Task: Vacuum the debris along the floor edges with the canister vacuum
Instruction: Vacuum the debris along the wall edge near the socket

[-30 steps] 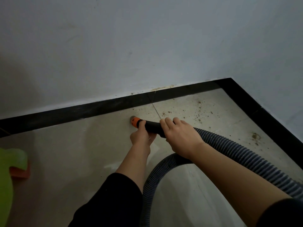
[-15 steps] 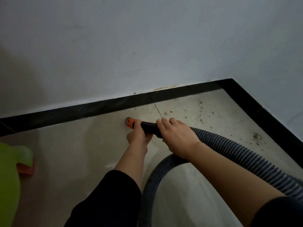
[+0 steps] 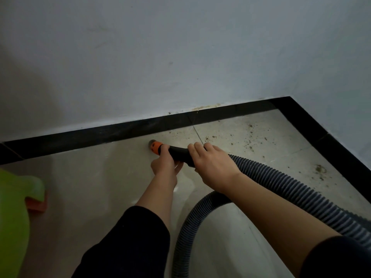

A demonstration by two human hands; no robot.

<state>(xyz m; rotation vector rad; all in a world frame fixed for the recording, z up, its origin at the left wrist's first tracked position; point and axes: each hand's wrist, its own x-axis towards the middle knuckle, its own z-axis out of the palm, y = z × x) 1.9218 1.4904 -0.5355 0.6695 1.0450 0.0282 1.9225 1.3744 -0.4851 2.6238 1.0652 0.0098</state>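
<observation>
Since one second ago the nozzle point(image 3: 154, 145) has slid a little toward 9 o'clock along the black baseboard point(image 3: 100, 135), and both my arms went with it.

From the head view, my left grip point(image 3: 165, 165) is closed around the orange collar just behind the nozzle mouth, with the fingers curled on it. My right grip point(image 3: 214, 167) holds the black handle tube point(image 3: 179, 154) where the ribbed hose point(image 3: 291, 187) begins, with the fingers wrapped over the top. The nozzle mouth is low on the floor point(image 3: 90, 177), just beside the baseboard, but I cannot tell if it touches it. The hose runs off toward 4 o'clock and loops back under my right forearm.

Most of the debris point(image 3: 249, 137) lies at 2 o'clock from the nozzle, scattered toward the corner, with a smaller patch nearer 3 o'clock. So I judge that this slide takes the mouth away from the dirtiest part. The strip at 9 o'clock looks almost clean, and the corner is not yet done. A green object point(image 3: 14, 207) stands on the floor at 8 o'clock, well apart.
</observation>
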